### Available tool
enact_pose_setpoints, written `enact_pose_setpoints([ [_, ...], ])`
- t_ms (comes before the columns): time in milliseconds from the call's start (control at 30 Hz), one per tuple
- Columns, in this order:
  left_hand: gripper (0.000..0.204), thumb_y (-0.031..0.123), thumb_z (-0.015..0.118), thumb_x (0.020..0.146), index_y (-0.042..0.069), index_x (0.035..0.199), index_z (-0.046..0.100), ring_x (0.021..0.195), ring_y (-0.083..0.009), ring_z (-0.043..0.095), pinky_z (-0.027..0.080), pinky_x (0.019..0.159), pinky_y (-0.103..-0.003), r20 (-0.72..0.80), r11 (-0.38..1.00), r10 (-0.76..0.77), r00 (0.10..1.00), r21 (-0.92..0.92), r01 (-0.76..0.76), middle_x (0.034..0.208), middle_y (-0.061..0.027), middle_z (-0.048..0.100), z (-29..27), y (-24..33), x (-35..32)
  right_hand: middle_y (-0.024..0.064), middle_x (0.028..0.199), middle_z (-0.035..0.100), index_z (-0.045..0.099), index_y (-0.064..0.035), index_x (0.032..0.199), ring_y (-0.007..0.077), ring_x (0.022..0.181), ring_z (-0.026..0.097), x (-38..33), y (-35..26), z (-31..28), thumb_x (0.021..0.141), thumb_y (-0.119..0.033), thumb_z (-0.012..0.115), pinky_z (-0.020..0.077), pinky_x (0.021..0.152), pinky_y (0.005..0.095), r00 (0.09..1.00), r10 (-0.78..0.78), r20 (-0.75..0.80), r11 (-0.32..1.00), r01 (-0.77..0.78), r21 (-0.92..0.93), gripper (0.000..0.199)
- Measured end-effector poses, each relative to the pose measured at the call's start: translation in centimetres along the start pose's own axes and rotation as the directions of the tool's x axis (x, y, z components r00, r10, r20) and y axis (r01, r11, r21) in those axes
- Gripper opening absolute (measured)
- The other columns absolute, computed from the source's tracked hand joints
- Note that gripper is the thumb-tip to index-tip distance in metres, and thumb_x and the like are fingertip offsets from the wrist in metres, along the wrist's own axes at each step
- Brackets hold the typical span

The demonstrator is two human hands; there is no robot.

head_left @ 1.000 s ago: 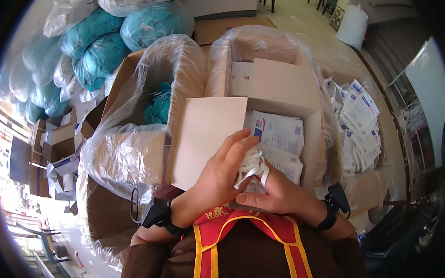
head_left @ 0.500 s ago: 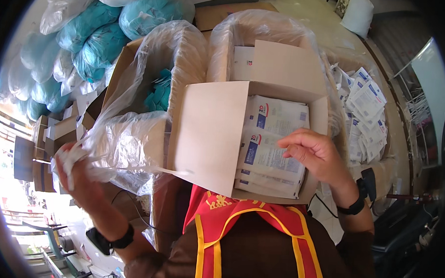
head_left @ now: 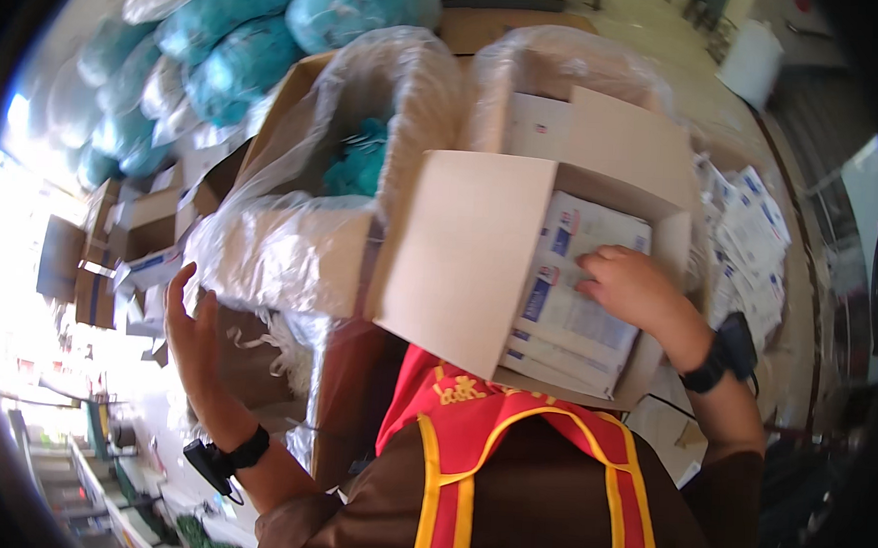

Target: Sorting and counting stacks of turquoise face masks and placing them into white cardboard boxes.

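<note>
Several flat, rectangular packets (head_left: 564, 319) lie beneath the right hand (head_left: 632, 287), grip unclear; left hand (head_left: 195, 337) released, splayed.

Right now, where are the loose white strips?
In the head view, the white strips show left of centre, to the right of the open left hand and just below the clear plastic sheeting.

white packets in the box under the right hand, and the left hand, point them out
White packets (head_left: 576, 331): head view, one packet's printed face
Left hand (head_left: 196, 350): head view, middle of the hand
</note>
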State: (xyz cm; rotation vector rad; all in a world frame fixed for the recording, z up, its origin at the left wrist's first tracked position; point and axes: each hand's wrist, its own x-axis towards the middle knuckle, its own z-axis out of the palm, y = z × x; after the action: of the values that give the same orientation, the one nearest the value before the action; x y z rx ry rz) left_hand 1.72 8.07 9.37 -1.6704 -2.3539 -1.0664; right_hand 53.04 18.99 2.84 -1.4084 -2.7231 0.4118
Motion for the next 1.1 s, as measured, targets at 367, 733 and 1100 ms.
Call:
enact_pose_setpoints([
  [367,0.019,0.001,0.067,0.079,0.002,0.098,0.065,0.098,-0.0313,0.063,0.048,0.087,-0.037,0.150,0.633,0.665,0.732,-0.634,-0.445,0.102,-0.0154,0.066,13.5,20.3,-1.2,0.0226,0.107,0.062,0.061,0.0024,0.111,0.0371,0.103,0.060,1.2,1.3,1.3,0.078,-0.044,0.072,0.0472,0.089,0.0415,0.958,0.172,0.228,0.966,-0.209,0.149,0.058],
  [733,0.020,0.009,0.070,0.083,0.001,0.100,0.065,0.092,-0.0277,0.063,0.049,0.078,-0.035,0.364,0.650,0.691,0.625,-0.692,-0.314,0.092,-0.0139,0.066,17.1,23.7,-4.3,0.0144,0.099,0.061,0.065,-0.0037,0.101,0.0329,0.095,0.059,-1.5,0.5,0.4,0.071,-0.028,0.080,0.0469,0.084,0.0382,0.985,0.136,0.108,0.898,-0.169,0.406,0.042],
  [1100,0.010,0.009,0.068,0.087,0.001,0.091,0.064,0.073,-0.0109,0.057,0.046,0.065,-0.025,0.516,0.665,0.664,0.541,-0.738,-0.113,0.075,-0.0027,0.061,18.1,26.0,-5.4,0.0109,0.078,0.054,0.059,-0.0013,0.081,0.0299,0.075,0.057,-4.3,-3.2,-3.4,0.077,-0.014,0.075,0.0453,0.066,0.0371,0.918,0.144,-0.369,0.886,0.047,0.461,0.020],
])
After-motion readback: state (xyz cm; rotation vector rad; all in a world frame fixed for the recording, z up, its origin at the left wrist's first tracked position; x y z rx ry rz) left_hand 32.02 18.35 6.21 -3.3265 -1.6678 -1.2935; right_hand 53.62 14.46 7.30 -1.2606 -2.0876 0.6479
